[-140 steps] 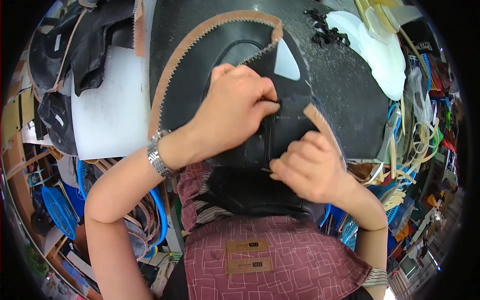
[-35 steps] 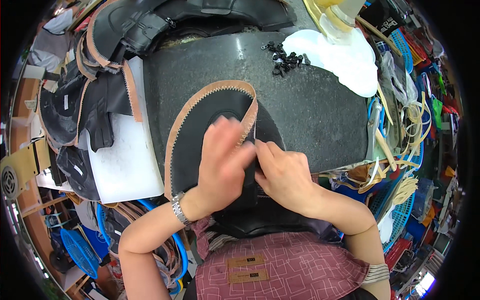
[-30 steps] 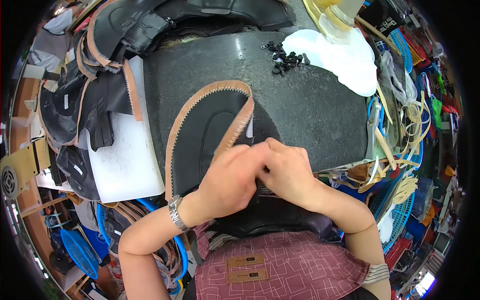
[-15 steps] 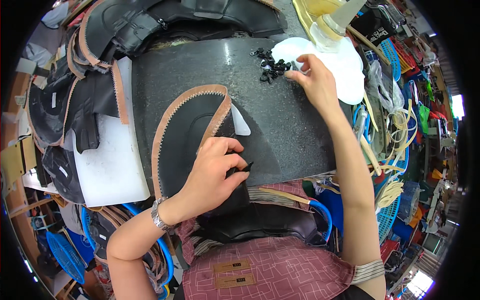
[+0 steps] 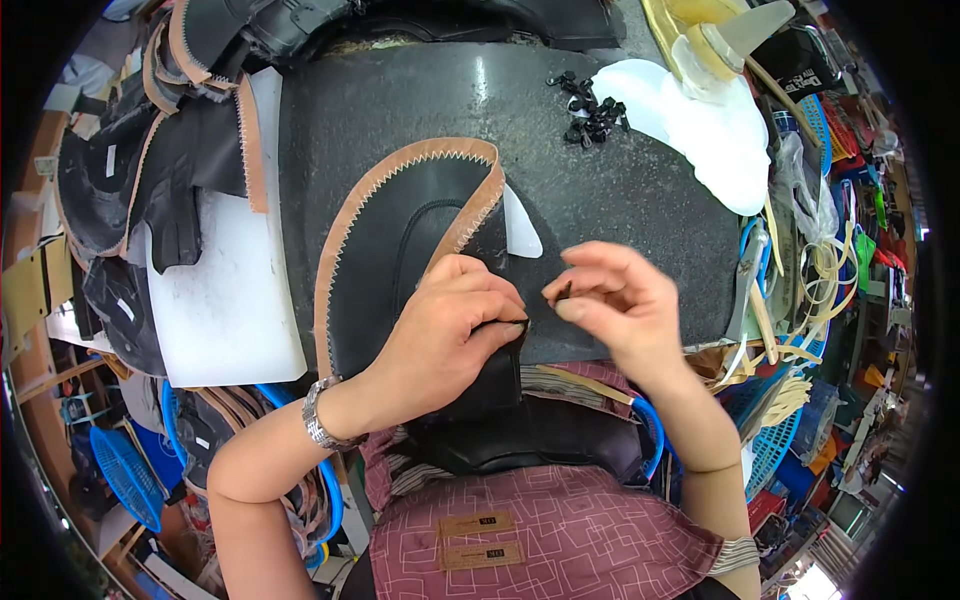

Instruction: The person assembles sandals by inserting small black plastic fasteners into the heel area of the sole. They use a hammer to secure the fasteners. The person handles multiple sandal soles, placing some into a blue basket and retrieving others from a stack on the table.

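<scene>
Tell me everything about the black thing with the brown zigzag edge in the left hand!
The black piece looks like smooth leather. A tan band with a pale zigzag line follows its rounded edge, then slants down at the upper right. A dark curved line marks its middle, and a white patch shows beside the slanting band. Its upper part rests on the dark table; the left hand pinches its lower right, hiding some of it.

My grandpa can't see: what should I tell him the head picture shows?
A person's bare left hand holds a black leather-like piece edged with a zigzag-stitched tan strip; the bare right hand pinches a small dark bit. Beyond them, on a dark speckled tabletop, lie small black parts and a rounded white sheet.
</scene>
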